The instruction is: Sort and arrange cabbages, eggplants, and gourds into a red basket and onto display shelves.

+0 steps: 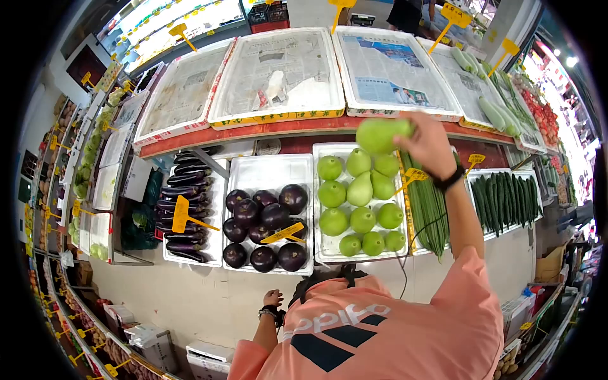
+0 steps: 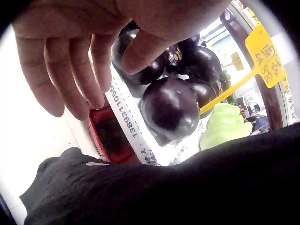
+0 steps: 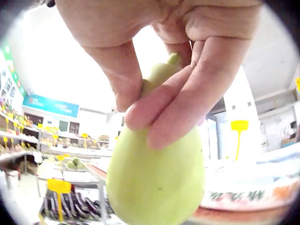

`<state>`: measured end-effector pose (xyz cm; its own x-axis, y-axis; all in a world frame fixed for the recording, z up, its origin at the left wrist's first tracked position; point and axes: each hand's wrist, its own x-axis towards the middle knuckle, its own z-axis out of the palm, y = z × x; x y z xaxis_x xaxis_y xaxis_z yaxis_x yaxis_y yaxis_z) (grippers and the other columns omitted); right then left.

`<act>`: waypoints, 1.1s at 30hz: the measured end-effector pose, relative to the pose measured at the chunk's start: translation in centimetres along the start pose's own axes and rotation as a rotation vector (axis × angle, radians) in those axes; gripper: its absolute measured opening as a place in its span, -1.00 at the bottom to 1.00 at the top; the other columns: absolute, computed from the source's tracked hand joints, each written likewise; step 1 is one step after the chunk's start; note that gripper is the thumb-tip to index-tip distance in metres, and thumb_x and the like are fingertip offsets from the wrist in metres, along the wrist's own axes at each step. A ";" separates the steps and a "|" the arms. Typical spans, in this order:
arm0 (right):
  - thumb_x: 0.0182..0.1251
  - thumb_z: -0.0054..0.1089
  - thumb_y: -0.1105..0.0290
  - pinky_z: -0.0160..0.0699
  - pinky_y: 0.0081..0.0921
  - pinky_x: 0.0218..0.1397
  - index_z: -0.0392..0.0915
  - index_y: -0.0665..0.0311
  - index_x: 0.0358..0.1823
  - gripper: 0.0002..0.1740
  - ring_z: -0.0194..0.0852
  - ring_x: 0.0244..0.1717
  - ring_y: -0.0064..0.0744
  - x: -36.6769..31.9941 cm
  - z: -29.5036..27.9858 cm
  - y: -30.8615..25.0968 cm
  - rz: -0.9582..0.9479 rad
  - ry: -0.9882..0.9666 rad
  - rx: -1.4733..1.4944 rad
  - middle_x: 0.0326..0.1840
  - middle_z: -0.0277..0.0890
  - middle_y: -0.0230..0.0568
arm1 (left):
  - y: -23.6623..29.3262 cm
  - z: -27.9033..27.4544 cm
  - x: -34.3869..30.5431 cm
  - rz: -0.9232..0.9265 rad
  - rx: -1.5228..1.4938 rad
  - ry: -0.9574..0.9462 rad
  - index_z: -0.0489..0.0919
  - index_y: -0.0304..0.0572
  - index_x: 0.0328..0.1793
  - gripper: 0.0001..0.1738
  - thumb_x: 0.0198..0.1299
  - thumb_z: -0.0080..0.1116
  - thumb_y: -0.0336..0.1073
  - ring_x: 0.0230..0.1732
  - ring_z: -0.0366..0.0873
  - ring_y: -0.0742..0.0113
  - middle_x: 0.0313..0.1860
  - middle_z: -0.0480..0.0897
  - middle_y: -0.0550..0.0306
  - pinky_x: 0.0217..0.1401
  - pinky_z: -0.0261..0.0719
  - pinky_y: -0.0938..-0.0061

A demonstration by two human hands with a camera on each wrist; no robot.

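My right hand point(image 1: 430, 144) grips a pale green gourd point(image 1: 378, 135) by its narrow neck, above the back of the tray of gourds point(image 1: 322, 253). In the right wrist view, the fingers of the right hand point(image 3: 164, 89) wrap the neck and the gourd's round body point(image 3: 157, 178) hangs below. My left hand point(image 1: 273, 297) is low beside my body, in front of the round eggplants point(image 1: 263, 258), holding nothing. Its fingers hang loosely bent in the left wrist view, where the hand point(image 2: 93, 47) appears near a dark round eggplant point(image 2: 170, 108).
Newspaper-lined trays point(image 1: 275, 69) stand on the upper shelf. Long eggplants point(image 1: 183, 209) lie at the left, with long green beans point(image 1: 429, 215) and cucumbers point(image 1: 505, 201) at the right. A yellow price tag point(image 1: 282, 234) stands among the round eggplants, another point(image 1: 415, 175) beside the gourds.
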<state>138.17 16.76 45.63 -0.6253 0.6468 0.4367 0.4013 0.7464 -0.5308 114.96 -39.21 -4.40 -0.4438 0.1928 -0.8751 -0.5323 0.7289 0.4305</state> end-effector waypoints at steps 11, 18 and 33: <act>0.04 0.45 0.39 0.57 -0.06 0.06 0.54 0.28 0.01 -0.54 0.56 -0.03 0.19 14.1 8.1 11.6 -0.051 0.070 -0.376 -0.03 0.53 0.05 | -3.7 -0.7 0.5 -0.102 -0.058 0.025 0.51 -0.20 0.26 -0.59 0.38 0.07 -0.17 -0.13 0.72 0.13 0.01 0.73 0.00 -0.25 0.66 0.21; -0.01 0.42 0.47 0.56 -0.10 0.08 0.54 0.21 -0.03 -0.56 0.56 0.00 0.11 15.8 8.2 9.8 -0.196 -0.101 -0.287 -0.06 0.56 -0.07 | -6.8 -0.9 0.6 -0.208 -0.113 0.023 0.54 -0.17 0.23 -0.63 0.38 0.09 -0.18 -0.26 0.73 0.16 -0.06 0.75 0.01 -0.40 0.60 0.24; 0.00 0.59 0.33 0.63 -0.50 -0.33 0.34 0.20 0.43 -0.10 0.59 -0.50 -0.46 13.3 10.7 15.6 0.180 -0.021 0.086 0.02 0.61 -0.12 | -3.5 0.0 1.7 -0.082 -0.146 0.001 0.51 -0.21 0.25 -0.60 0.38 0.10 -0.18 -0.23 0.74 0.11 -0.04 0.74 -0.03 -0.35 0.65 0.15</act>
<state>128.98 35.39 35.40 -0.5628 0.7645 0.3145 0.4497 0.6023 -0.6595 116.06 -41.47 -7.44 -0.3955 0.1356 -0.9084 -0.6657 0.6391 0.3853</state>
